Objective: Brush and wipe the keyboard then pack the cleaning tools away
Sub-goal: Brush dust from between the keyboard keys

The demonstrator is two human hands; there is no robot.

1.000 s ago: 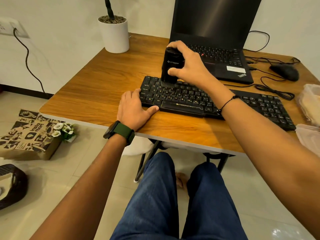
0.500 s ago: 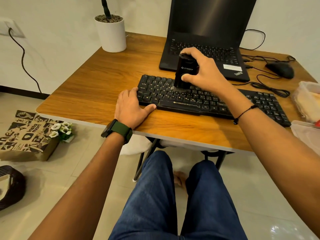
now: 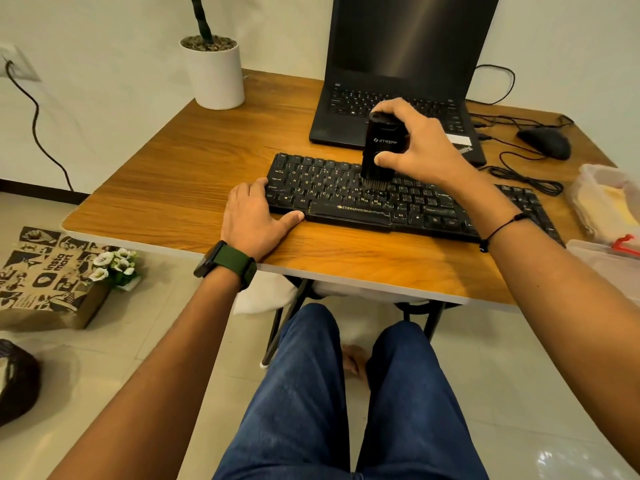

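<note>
A black keyboard (image 3: 329, 190) lies across the wooden table (image 3: 194, 174) in front of me. My right hand (image 3: 419, 147) grips a black upright brush block (image 3: 381, 147) with its bristles down on the keys near the keyboard's middle. My left hand (image 3: 254, 220) rests flat on the table at the keyboard's left end, thumb along its front edge, fingers against its side. At the table's right edge sit a clear plastic container (image 3: 609, 199) with yellow cloth inside and a clear lid or bag (image 3: 609, 261) with a red piece.
An open black laptop (image 3: 398, 71) stands behind the keyboard. A black mouse (image 3: 545, 143) and coiled cables lie at the back right. A white plant pot (image 3: 216, 76) stands at the back left. On the floor to the left are a printed paper bag (image 3: 45, 282) and small white flowers.
My right hand has slid the brush rightward along the keys, from the left part of the keyboard toward its middle. My left hand has stayed at the keyboard's left end.
</note>
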